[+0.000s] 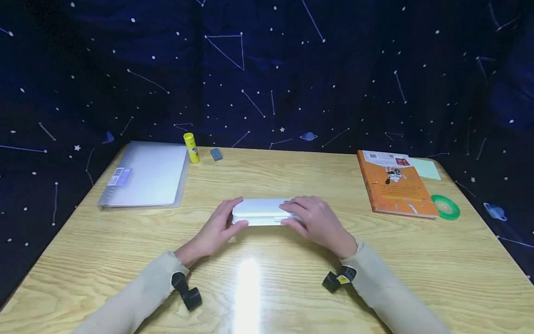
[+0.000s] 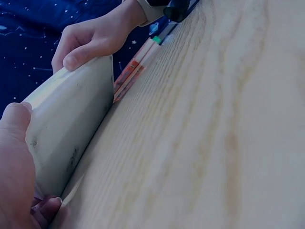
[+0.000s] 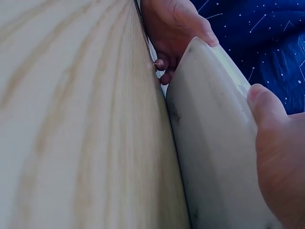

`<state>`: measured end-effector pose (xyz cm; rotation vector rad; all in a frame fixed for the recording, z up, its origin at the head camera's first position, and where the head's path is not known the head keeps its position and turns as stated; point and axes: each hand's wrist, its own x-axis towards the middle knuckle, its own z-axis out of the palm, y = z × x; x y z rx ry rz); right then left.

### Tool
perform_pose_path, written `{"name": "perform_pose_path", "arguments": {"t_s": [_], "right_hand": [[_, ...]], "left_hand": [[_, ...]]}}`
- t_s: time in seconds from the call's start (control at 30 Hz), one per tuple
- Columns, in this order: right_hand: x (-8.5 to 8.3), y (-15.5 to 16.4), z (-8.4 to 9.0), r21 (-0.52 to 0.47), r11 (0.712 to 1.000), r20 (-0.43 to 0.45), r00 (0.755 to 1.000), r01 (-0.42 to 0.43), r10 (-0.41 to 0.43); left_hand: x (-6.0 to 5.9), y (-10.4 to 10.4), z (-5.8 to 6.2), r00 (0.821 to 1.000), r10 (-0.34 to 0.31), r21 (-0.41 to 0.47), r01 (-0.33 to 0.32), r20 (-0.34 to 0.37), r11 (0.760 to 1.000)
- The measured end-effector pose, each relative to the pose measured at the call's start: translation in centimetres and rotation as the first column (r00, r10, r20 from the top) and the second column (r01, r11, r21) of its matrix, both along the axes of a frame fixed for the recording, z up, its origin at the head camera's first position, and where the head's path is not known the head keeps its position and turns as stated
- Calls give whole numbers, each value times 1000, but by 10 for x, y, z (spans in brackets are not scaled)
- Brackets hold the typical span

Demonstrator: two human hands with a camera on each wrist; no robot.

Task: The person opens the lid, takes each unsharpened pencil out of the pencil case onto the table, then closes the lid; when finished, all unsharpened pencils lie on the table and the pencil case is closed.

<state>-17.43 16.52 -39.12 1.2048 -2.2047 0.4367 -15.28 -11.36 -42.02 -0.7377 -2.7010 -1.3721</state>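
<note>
A long white case with rounded ends, looking like a pencil case (image 1: pixel 258 208), is held between both hands at the middle of the table. My left hand (image 1: pixel 214 229) grips its left end, thumb on the near side and fingers around the end. At the right end, my right hand (image 1: pixel 321 222) holds it with fingers over the top and thumb along the near edge, by a small clasp. Dark smudges mark the pencil case's pale side (image 2: pixel 76 129) in the left wrist view. The right wrist view shows the case (image 3: pixel 209 129) standing along the tabletop, its lid closed in the head view.
On the left lies a clear-covered ring binder (image 1: pixel 150 176), with a yellow glue stick (image 1: pixel 192 149) and a blue eraser (image 1: pixel 216 154) beside it. An orange book (image 1: pixel 396 188), pale green paper (image 1: pixel 427 169) and a green tape roll (image 1: pixel 454 212) lie at the right.
</note>
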Motion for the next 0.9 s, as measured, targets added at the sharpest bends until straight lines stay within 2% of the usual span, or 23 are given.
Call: {"name": "perform_pose_path", "arguments": {"t_s": [0.2, 0.43, 0.57, 0.7, 0.83, 0.9], "right_hand": [[2, -4, 3, 7, 1000, -27, 999, 29, -29], [5, -6, 2, 9, 997, -53, 995, 80, -80], [5, -4, 4, 1, 996, -34, 995, 92, -92], [5, -1, 3, -57, 995, 43, 996, 84, -82], [1, 0, 2, -122, 990, 62, 996, 67, -60], [-3, 1, 6, -122, 990, 50, 997, 71, -66]], "left_hand": [[-1, 0, 0, 1000, 0, 48, 0, -3, 999], [-1, 0, -2, 998, -34, 98, 28, 55, 995], [-3, 1, -2, 994, -69, 159, 56, 83, 986], [-2, 2, -3, 989, -99, 188, 76, 113, 979], [0, 0, -4, 988, -135, 198, 117, 81, 973], [0, -1, -4, 990, -130, 185, 118, 52, 976]]}}
